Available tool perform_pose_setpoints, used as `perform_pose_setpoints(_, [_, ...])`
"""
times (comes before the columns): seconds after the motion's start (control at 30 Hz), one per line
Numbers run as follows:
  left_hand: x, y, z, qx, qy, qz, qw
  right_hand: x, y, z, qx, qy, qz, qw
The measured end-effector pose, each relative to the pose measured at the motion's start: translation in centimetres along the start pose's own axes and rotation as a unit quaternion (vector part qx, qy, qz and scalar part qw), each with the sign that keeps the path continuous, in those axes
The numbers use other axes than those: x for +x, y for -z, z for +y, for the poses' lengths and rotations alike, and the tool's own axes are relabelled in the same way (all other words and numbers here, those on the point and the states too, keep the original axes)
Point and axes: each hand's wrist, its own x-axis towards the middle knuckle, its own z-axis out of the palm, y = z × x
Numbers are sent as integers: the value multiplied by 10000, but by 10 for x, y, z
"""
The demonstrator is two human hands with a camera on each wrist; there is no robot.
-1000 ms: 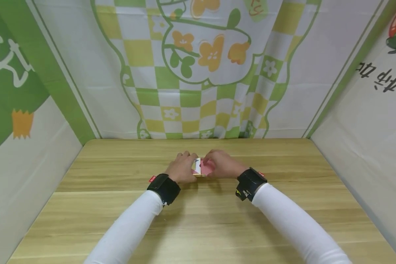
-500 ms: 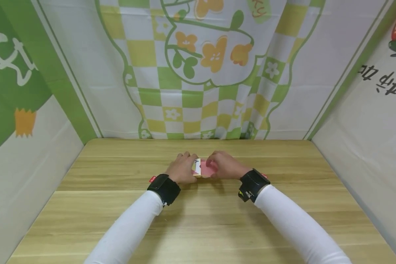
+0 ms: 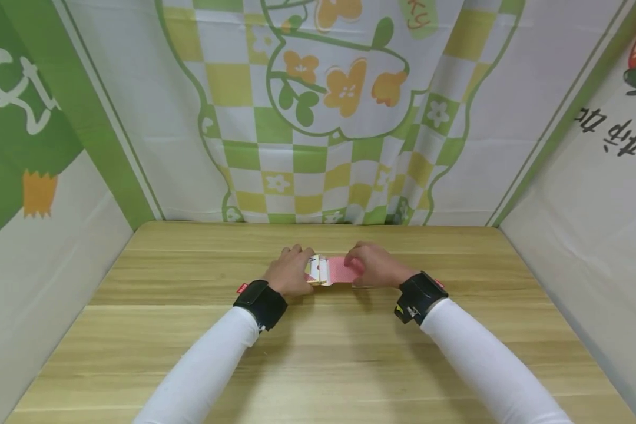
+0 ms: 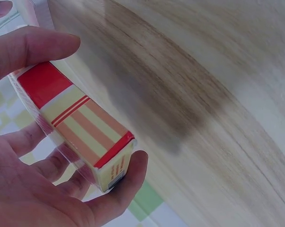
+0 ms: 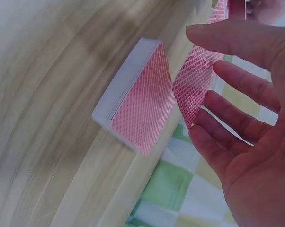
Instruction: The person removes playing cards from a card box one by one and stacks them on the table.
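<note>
My left hand [image 3: 290,272] grips a small playing-card box [image 4: 81,118], with red and striped cream sides, thumb over one side and a finger bent under its end. In the head view its open end faces right. My right hand [image 3: 375,266] pinches a playing card [image 5: 199,71] with a red patterned back between thumb and fingers. The card reaches to the mouth of the box, seen at the top of the right wrist view. Below my right hand, a squared deck of cards [image 5: 145,101] with red backs lies on the table; the hand mostly hides it in the head view.
The wooden table [image 3: 318,359] ends at a back edge just beyond my hands. A checked, flowered cloth [image 3: 307,159] hangs behind it. Printed cloth walls stand at the left [image 3: 47,247] and right [image 3: 588,224].
My right hand has moved to the right, away from the box, and more of the red card back shows between the hands. The left hand stays nearly in place.
</note>
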Motion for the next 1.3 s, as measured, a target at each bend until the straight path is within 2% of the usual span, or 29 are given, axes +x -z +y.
perform_pose_setpoints(0.33, [1, 0, -1, -30, 53, -45, 10000, -13, 3, 11, 28, -457, 229, 9987])
perform_pose_setpoints(0.5, [1, -1, 0, -17, 47, -59, 10000, -13, -2, 13, 158, -1071, 550, 9926])
perform_pose_setpoints(0.63, [1, -1, 0, -37, 22, -52, 10000, -13, -6, 14, 225, -1621, 769, 9835])
perform_pose_setpoints(0.73, [1, 1, 0, -49, 16, -6, 10000, -14, -9, 11, 163, -1838, 943, 9783])
perform_pose_setpoints(0.9, [1, 3, -2, -33, 75, 12, 10000, -14, -14, 7, 1, -1920, 1214, 9738])
perform_pose_setpoints(1.1, [1, 1, -7, -2, 131, -27, 9999, -11, -20, -1, -218, -2215, 1363, 9653])
perform_pose_setpoints(1.3, [2, 0, -9, 45, 169, -57, 9998, -6, -24, -5, -571, -2245, 1503, 9611])
